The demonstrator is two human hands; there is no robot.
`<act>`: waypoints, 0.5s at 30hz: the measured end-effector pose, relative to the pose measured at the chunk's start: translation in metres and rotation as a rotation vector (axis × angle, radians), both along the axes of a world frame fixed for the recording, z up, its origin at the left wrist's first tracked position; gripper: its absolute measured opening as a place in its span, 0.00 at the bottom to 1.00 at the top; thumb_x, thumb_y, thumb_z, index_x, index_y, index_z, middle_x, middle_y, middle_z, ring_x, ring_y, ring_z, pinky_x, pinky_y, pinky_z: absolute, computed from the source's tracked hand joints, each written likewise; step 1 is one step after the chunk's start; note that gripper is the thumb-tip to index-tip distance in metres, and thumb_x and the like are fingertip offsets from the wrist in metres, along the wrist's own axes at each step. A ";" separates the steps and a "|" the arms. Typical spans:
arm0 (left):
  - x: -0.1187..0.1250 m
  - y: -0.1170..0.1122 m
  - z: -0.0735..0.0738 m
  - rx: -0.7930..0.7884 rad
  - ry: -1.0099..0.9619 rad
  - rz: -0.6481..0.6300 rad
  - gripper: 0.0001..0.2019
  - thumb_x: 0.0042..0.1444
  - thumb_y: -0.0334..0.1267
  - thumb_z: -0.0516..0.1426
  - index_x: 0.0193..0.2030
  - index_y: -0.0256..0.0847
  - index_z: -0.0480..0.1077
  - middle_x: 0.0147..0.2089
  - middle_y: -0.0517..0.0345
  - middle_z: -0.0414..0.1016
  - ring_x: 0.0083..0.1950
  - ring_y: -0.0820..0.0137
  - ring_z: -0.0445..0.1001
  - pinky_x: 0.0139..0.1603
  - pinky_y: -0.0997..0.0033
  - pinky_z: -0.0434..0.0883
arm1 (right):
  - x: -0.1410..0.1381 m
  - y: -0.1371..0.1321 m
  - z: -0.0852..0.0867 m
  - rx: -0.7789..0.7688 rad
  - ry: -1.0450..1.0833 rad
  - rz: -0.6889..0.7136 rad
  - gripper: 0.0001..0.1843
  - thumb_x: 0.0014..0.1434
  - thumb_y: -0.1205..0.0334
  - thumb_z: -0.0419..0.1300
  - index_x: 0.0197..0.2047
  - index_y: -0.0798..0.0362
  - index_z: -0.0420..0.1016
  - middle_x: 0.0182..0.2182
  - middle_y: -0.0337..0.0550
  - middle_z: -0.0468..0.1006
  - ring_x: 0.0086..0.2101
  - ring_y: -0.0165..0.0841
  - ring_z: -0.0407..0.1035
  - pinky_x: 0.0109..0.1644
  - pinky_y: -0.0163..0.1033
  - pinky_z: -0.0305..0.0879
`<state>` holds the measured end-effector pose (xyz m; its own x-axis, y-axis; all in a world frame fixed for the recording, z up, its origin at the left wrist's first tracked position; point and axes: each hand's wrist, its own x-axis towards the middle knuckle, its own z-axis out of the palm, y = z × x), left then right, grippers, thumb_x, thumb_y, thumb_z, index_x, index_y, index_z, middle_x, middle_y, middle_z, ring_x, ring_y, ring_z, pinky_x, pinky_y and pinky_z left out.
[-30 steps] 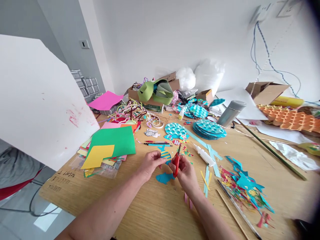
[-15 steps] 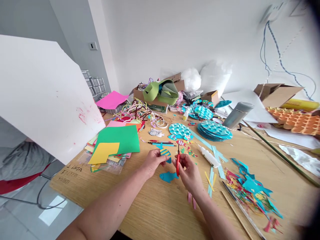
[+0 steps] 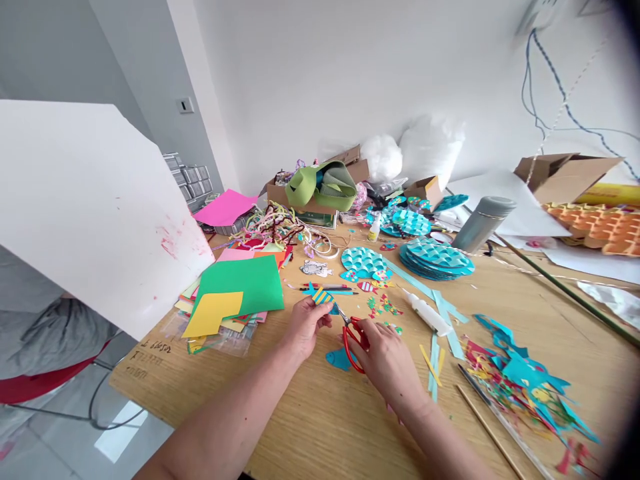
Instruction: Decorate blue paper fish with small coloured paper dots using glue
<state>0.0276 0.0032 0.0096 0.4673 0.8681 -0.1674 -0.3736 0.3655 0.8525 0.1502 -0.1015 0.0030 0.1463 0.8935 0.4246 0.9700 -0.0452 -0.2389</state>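
Pinched in my left hand (image 3: 306,327) is a blue paper fish with yellow stripes (image 3: 323,295). My right hand (image 3: 385,357) grips red-handled scissors (image 3: 353,347), their blades at the right edge of the striped fish. Whether the blades are closed on the paper cannot be made out. Below them a plain blue paper fish (image 3: 338,360) lies on the table, partly covered by the scissors and my right hand. Pens (image 3: 345,291) and a small red-and-white striped fish (image 3: 367,287) lie just beyond my hands.
Green card (image 3: 255,283) and other coloured sheets are stacked at left. A glue bottle (image 3: 425,313) lies to the right, near paper strips and a heap of colourful scraps (image 3: 525,380). Farther back stand teal textured discs (image 3: 435,257) and a grey flask (image 3: 483,223). A white board (image 3: 100,213) leans at far left.
My right hand has turned the scissors from upright to pointing left, bringing the blades to the striped fish. My left hand has tilted the fish. The view has shifted slightly.
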 end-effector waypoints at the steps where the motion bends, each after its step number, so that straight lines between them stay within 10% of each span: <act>1: 0.000 -0.001 0.001 -0.001 -0.003 0.004 0.14 0.37 0.38 0.68 0.29 0.35 0.71 0.28 0.60 0.71 0.25 0.77 0.66 0.26 0.76 0.64 | 0.000 0.000 0.000 -0.002 -0.011 -0.006 0.15 0.64 0.50 0.50 0.32 0.51 0.66 0.23 0.40 0.74 0.27 0.34 0.67 0.35 0.38 0.54; 15: 0.002 -0.004 0.002 0.003 -0.006 0.056 0.15 0.36 0.38 0.68 0.28 0.36 0.69 0.26 0.62 0.70 0.25 0.78 0.67 0.27 0.76 0.65 | 0.001 0.001 -0.005 0.000 -0.060 -0.035 0.16 0.65 0.51 0.49 0.31 0.51 0.66 0.23 0.40 0.75 0.26 0.35 0.69 0.34 0.37 0.53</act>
<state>0.0292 -0.0004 0.0111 0.4190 0.8934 -0.1622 -0.3986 0.3415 0.8512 0.1514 -0.1004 -0.0019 0.1519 0.8882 0.4337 0.9804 -0.0797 -0.1801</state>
